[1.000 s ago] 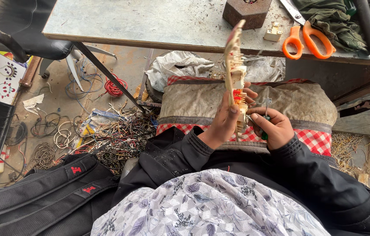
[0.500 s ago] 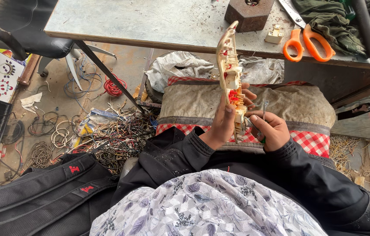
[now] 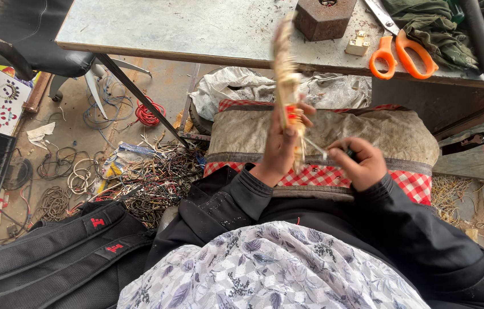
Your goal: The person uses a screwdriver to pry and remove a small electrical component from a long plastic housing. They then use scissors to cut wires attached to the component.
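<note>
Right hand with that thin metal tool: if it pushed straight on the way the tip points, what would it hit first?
Probably the long pale board that the left hand holds upright; the right hand aims the tool there.

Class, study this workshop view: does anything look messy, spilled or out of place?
Yes. A tangled heap of loose wires sprawls over the floor left of the person, beside a black backpack, rather than being coiled or binned.
</note>
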